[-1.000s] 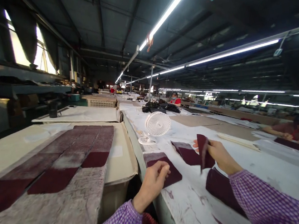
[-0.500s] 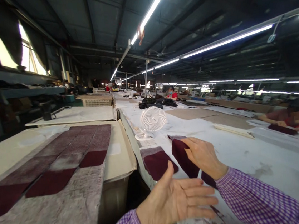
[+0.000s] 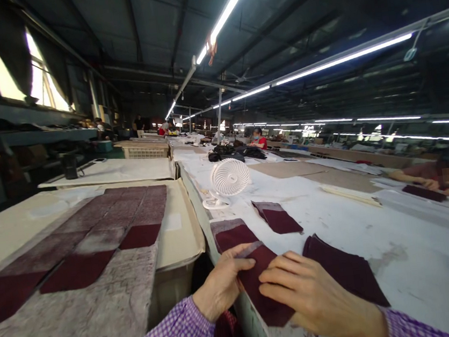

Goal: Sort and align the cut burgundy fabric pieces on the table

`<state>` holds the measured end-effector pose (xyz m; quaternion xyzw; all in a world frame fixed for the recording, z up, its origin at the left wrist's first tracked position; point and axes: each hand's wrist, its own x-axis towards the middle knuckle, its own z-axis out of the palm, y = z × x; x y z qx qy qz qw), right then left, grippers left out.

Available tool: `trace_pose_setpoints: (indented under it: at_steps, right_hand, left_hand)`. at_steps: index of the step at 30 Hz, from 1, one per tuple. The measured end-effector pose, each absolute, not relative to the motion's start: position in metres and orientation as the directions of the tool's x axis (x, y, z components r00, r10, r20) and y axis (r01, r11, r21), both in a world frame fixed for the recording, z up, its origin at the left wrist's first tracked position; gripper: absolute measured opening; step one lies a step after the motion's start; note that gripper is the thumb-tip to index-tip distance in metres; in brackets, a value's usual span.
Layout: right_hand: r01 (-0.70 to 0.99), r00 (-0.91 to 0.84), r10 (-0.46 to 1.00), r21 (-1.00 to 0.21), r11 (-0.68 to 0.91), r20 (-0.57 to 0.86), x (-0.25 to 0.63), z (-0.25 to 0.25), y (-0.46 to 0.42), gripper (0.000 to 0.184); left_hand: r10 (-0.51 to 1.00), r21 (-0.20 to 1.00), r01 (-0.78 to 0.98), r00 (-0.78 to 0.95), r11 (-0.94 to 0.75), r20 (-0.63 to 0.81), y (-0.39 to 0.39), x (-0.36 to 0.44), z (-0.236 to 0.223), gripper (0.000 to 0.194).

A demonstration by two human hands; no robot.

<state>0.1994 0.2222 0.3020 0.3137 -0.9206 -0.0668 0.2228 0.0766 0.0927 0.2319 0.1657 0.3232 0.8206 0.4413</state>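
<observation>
A maroon fabric piece (image 3: 268, 308) with a greyish strip at its top edge is held between my two hands, over the near edge of the white table. My left hand (image 3: 224, 279) pinches its upper left side, thumb on top. My right hand (image 3: 309, 291) grips its right side with bent fingers; the thumb is hidden. Just beyond my left hand lies another maroon and grey piece (image 3: 234, 236). Farther off, a smaller-looking maroon piece (image 3: 282, 220) rests flat. Dark maroon pieces in a stack (image 3: 343, 268) lie to the right of my right hand.
A white clip fan (image 3: 229, 177) stands at the table's left edge. On the left, a mottled board (image 3: 84, 330) bears several maroon panels (image 3: 78, 272) in rows. A long pale strip (image 3: 351, 196) lies on the table (image 3: 421, 259). A co-worker's hands (image 3: 429, 182) are at far right.
My left hand, spread and palm up before, now pinches a maroon piece. My right hand has come nearer and left, onto that piece. The piece near the fan and the right stack now show uncovered.
</observation>
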Motion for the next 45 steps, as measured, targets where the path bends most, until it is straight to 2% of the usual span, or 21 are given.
trace_pose_setpoints:
  at_steps: [2, 4, 6, 7, 9, 10, 13, 17, 20, 22, 25, 27, 30, 32, 36, 39, 45]
  right_hand:
    - [-0.505, -0.775, -0.46, 0.012, 0.863, 0.434, 0.199, 0.302, 0.231, 0.033]
    - [-0.345, -0.853, -0.194, -0.244, 0.906, 0.485, 0.196, 0.301, 0.242, 0.045]
    - [-0.162, -0.939, 0.033, -0.523, 0.837, 0.343, 0.191, 0.299, 0.251, 0.055]
    - [-0.078, -0.975, 0.08, -0.652, 0.754, 0.208, 0.189, 0.298, 0.253, 0.06]
    - [0.049, -0.998, 0.054, -0.825, 0.564, -0.022, 0.184, 0.297, 0.255, 0.059]
    - [0.079, -0.997, 0.032, -0.869, 0.488, -0.073, 0.183, 0.296, 0.255, 0.055]
    - [0.081, -0.997, 0.017, -0.923, 0.377, -0.08, 0.177, 0.294, 0.257, 0.045]
    - [0.138, -0.99, 0.041, -0.938, 0.319, -0.131, 0.167, 0.288, 0.266, 0.047]
    - [0.179, -0.984, 0.056, -0.938, 0.296, -0.17, 0.158, 0.281, 0.271, 0.044]
    - [0.196, -0.98, 0.08, -0.927, 0.321, -0.18, 0.154, 0.276, 0.275, 0.041]
    - [0.196, -0.978, 0.162, -0.823, 0.533, -0.129, 0.15, 0.266, 0.291, 0.041]
    - [0.154, -0.982, 0.187, -0.656, 0.739, -0.02, 0.149, 0.262, 0.306, 0.038]
    - [0.067, -0.98, 0.141, -0.439, 0.896, 0.138, 0.148, 0.26, 0.325, 0.028]
    - [-0.006, -0.979, 0.07, -0.372, 0.928, 0.189, 0.147, 0.261, 0.331, 0.027]
    - [-0.123, -0.977, -0.073, -0.249, 0.961, 0.203, 0.142, 0.261, 0.333, 0.029]
    - [-0.152, -0.974, -0.11, -0.208, 0.966, 0.199, 0.137, 0.259, 0.333, 0.028]
    - [-0.165, -0.972, -0.124, -0.204, 0.965, 0.197, 0.128, 0.253, 0.339, 0.02]
  left_hand:
    - [0.81, 0.712, -0.579, -0.586, -0.397, -0.024, 0.089, 0.079, 0.23, 0.039]
    - [0.811, 0.722, -0.571, -0.585, -0.391, -0.024, 0.084, 0.082, 0.23, 0.042]
    - [0.834, 0.738, -0.562, -0.552, -0.375, 0.003, 0.078, 0.084, 0.229, 0.044]
    - [0.845, 0.751, -0.548, -0.535, -0.367, 0.022, 0.075, 0.084, 0.228, 0.044]
    - [0.855, 0.788, -0.511, -0.517, -0.342, 0.035, 0.07, 0.083, 0.227, 0.043]
    - [0.86, 0.818, -0.482, -0.51, -0.312, 0.027, 0.067, 0.081, 0.226, 0.042]
    - [0.866, 0.931, -0.301, -0.498, -0.204, 0.029, 0.063, 0.072, 0.23, 0.039]
    - [0.83, 0.986, 0.074, -0.533, -0.149, 0.166, 0.075, 0.06, 0.241, 0.038]
    - [0.782, 0.917, 0.398, -0.558, -0.04, 0.277, 0.099, 0.054, 0.243, 0.031]
    - [0.75, 0.839, 0.541, -0.58, 0.063, 0.318, 0.116, 0.05, 0.239, 0.025]
    - [0.743, 0.721, 0.674, -0.563, 0.16, 0.362, 0.137, 0.045, 0.23, 0.02]
    - [0.746, 0.62, 0.756, -0.534, 0.21, 0.399, 0.145, 0.043, 0.223, 0.023]
    - [0.742, 0.484, 0.824, -0.517, 0.295, 0.427, 0.151, 0.043, 0.216, 0.025]
    - [0.745, 0.418, 0.847, -0.504, 0.328, 0.438, 0.154, 0.043, 0.213, 0.025]
    - [0.753, 0.333, 0.878, -0.469, 0.343, 0.461, 0.156, 0.044, 0.208, 0.026]
    - [0.754, 0.315, 0.882, -0.466, 0.351, 0.463, 0.156, 0.044, 0.207, 0.027]
    - [0.77, 0.34, 0.865, -0.489, 0.368, 0.41, 0.155, 0.045, 0.211, 0.027]
